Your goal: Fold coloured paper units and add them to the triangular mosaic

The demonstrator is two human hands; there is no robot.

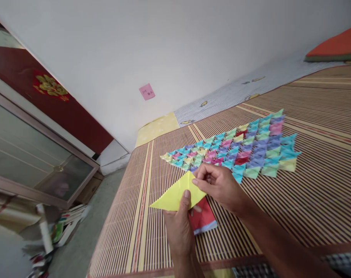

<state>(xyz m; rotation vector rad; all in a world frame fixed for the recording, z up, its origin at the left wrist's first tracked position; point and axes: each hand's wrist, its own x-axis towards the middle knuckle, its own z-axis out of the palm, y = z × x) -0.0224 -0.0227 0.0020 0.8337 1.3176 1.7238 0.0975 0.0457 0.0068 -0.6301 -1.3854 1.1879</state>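
Note:
A yellow sheet of paper [172,195], folded to a triangle-like shape, is held up between both hands. My left hand [179,224] grips its lower edge, the thumb lying flat on the front. With thumb and forefinger, my right hand [220,183] pinches the paper near its upper right edge. Under the hands lies a stack of square paper [206,216], red on top with a pale blue edge showing below; the hands and the yellow paper hide part of it. Beyond them, many small folded paper pieces [253,143] in several colours are laid out in rows.
A striped bamboo mat [146,231] covers the bed-like surface. A pink note [147,92] is stuck on the white wall [193,46]. Orange folded bedding [336,44] sits at the far right. On the left are a glass-panelled door [31,154], the grey floor [85,227] and assorted clutter [56,227].

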